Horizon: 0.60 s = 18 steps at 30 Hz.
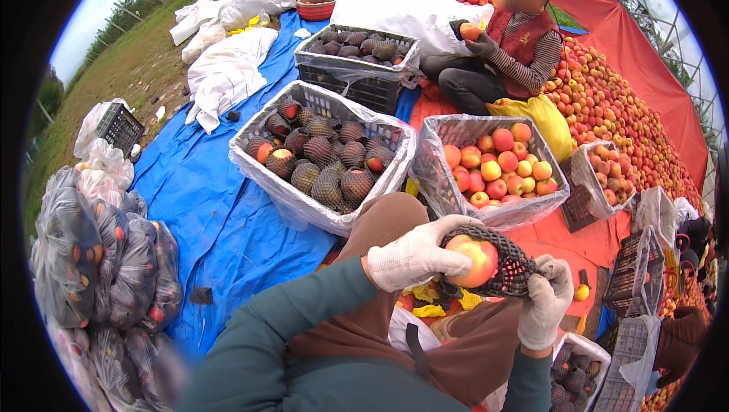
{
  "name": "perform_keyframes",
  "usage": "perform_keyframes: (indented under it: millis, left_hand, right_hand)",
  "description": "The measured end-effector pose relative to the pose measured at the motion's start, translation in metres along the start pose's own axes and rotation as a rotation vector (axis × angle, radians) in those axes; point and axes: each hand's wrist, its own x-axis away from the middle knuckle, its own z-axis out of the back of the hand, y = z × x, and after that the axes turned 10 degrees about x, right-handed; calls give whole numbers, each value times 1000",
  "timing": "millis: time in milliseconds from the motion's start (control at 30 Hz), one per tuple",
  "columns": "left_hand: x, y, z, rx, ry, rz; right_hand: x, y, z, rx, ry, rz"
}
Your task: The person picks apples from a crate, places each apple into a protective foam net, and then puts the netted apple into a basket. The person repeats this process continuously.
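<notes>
My left hand point(421, 254), in a white knit glove, is closed round a red-yellow apple point(474, 258) and the open edge of a black foam net sleeve. The black foam net sleeve point(513, 266) covers the apple's right side and stretches out beyond it. My right hand point(548, 302), gloved too, pinches the far end of this net. Both hands are above my lap. Just beyond them stands a lined crate of bare apples point(501, 171). Left of it, a white-lined crate point(254, 119) holds several apples in black nets.
Behind is another crate of netted apples point(357, 46). A seated co-worker point(524, 40) holds an apple and a black net beside a big apple heap point(607, 101). Bagged netted apples point(125, 260) pile up at left on a blue tarp point(201, 207). Crates point(638, 271) stand at right.
</notes>
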Motion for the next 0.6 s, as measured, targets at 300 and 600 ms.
perform_keyframes:
  millis: [300,600]
  left_hand:
    - [-76,35,163,-232,656,-419]
    - [-108,25,409,-1549,998,111]
  right_hand:
    - [-75,38,-23,790,-476,-44]
    - [-106,220,68,1366,-1245,-563]
